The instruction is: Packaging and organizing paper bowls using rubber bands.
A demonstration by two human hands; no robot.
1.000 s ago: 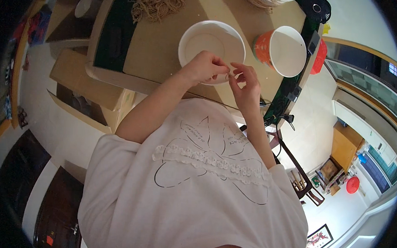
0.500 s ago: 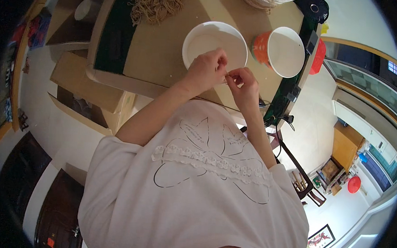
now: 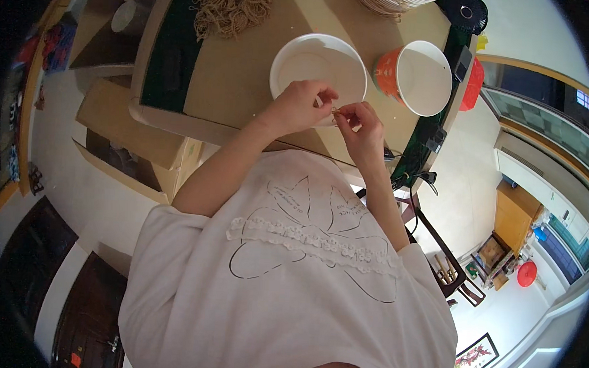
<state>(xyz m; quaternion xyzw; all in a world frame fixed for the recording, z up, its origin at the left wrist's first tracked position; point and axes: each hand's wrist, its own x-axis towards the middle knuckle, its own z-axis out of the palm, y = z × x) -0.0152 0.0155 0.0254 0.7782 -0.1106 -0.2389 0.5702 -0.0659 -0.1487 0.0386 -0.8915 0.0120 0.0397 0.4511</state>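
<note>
Over the near rim of a white paper tub, my left hand is curled with thumb and fingers pinched together. Close beside it, my right hand pinches a small thin tan cord between thumb and forefinger. The cord seems to form a tiny loop reaching toward the left fingertips; its exact shape is too small to make out. A second tub, orange outside and white inside, stands just right of my hands. A tangled heap of tan cords lies at the far left of the table.
A stack of paper tubs with cords around it stands at the far edge, near a small black fan. Dark cables hang at the table's right edge. An open cardboard box sits below the table's left side.
My left hand has shifted slightly left, so a small gap now shows between the hands with the cord visible in it. My right hand has barely moved.
</note>
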